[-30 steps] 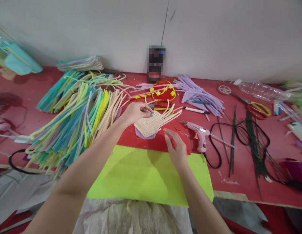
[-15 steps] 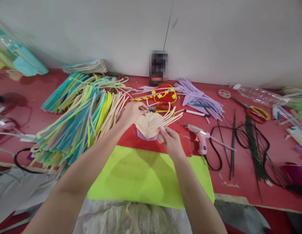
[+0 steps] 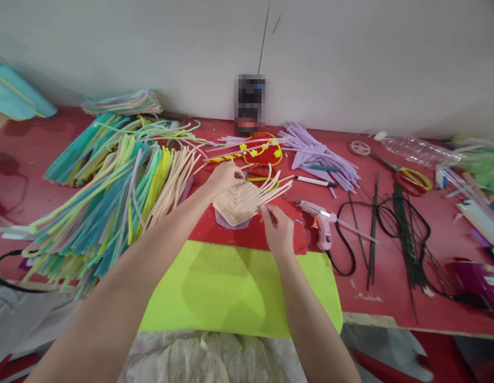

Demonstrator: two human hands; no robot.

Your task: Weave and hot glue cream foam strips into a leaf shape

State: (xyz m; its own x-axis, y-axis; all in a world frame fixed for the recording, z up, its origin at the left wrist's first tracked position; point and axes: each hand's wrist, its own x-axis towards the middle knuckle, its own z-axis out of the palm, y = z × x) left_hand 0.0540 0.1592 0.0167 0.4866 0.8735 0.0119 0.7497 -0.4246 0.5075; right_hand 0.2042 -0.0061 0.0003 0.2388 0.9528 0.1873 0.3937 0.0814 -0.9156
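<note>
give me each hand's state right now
Left hand: fingers curled at the cream chevron; grip can't be told.
Right hand: curled beside the cream chevron; hold can't be told.

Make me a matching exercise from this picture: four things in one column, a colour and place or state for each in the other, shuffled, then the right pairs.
Column one
1. Glue gun
2. Woven piece
3. Bottle
4. Mat

Column two
A. Clear, lying beside the wall
B. Yellow-green, on the near side of the woven piece
C. Pink, to the right of the right hand
D. Cream, its strips set in V-shaped rows

Right pairs
1-C, 2-D, 3-A, 4-B
</note>
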